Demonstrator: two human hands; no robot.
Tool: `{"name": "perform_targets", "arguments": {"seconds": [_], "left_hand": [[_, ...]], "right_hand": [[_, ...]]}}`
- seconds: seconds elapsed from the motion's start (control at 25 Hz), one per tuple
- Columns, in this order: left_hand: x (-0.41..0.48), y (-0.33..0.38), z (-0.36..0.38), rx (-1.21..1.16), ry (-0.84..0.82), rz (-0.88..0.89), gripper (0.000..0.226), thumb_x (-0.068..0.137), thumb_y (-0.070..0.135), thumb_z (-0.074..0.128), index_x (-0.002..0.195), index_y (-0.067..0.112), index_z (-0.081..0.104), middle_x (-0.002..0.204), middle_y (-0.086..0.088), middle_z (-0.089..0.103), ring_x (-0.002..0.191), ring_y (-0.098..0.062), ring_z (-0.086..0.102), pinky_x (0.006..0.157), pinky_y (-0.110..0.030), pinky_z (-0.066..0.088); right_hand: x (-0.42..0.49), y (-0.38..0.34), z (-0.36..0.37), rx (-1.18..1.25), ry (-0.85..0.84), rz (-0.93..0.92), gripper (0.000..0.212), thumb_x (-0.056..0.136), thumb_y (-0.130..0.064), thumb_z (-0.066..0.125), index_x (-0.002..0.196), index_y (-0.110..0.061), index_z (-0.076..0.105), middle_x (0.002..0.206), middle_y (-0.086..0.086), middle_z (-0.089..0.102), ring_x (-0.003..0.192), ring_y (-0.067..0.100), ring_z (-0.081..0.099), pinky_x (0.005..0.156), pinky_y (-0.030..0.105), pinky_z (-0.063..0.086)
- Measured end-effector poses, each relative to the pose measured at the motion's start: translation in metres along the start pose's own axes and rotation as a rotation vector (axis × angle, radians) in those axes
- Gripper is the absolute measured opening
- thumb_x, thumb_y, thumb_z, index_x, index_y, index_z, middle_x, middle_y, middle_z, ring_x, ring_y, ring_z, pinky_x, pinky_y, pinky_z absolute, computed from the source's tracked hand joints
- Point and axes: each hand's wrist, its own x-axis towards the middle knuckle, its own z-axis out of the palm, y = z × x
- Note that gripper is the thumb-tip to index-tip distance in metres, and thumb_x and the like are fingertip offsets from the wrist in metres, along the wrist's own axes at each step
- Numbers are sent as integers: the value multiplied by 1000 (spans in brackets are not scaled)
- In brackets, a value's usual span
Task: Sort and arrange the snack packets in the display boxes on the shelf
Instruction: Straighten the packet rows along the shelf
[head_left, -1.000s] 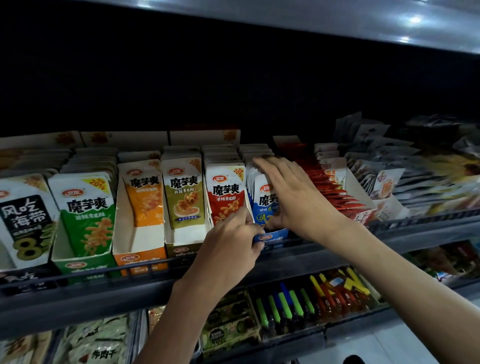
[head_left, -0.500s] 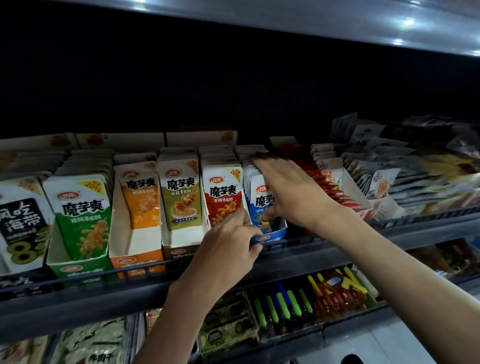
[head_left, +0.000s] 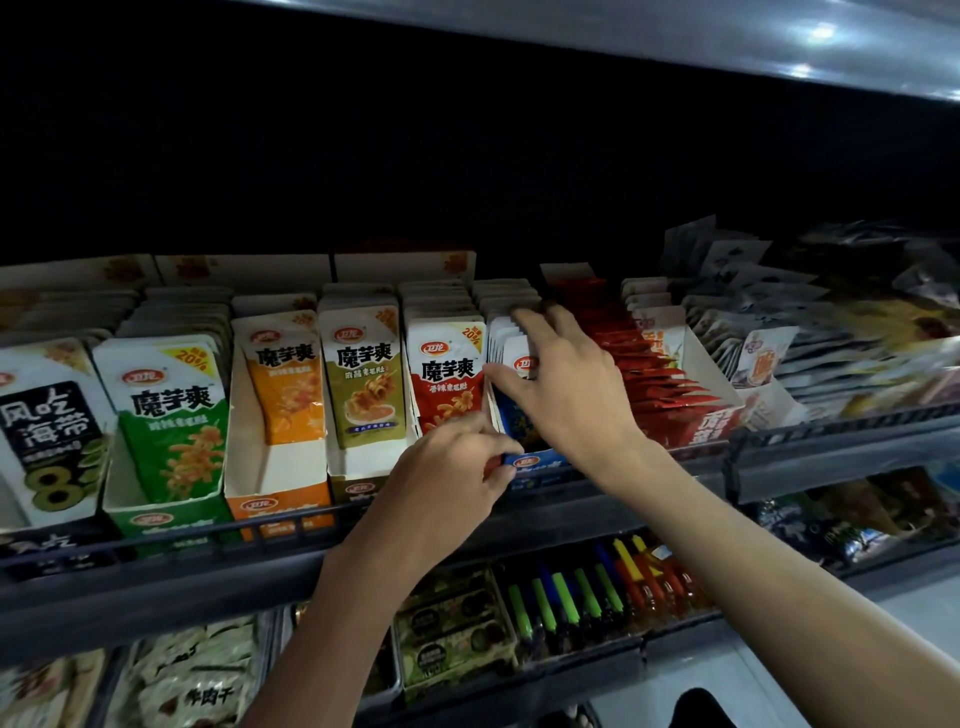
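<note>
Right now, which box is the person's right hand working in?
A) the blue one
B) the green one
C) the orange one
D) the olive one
A: the right hand spans the packets standing in the blue box, with the thumb in front of them and the fingers over their tops.

Green packet, orange packet, olive packet, red packet, blue packets, blue display box.
</note>
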Motion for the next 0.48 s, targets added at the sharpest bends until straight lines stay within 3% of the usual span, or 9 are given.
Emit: {"name": "perform_targets", "arguments": {"seconds": [0.32,0.48], "left_hand": [[0,0,-2,-9,-31,-35,26,95,26,58,119,25,68,111,9,58,104,-8,51,89,-27,43],[-2,0,-3,-16,-40,-39,27,94,26,60,120,26,67,111,11,58,104,-7,51,89,-25,43]], "right_hand": [[0,-3,9,45,86,31,59,87,-47,65,138,-24,48,142,4,46,110,29,59,83,41,53],[-5,2,12,113,44,29,69,86,-53,65,144,-26,40,150,4,35,121,27,54,94,45,50]]}}
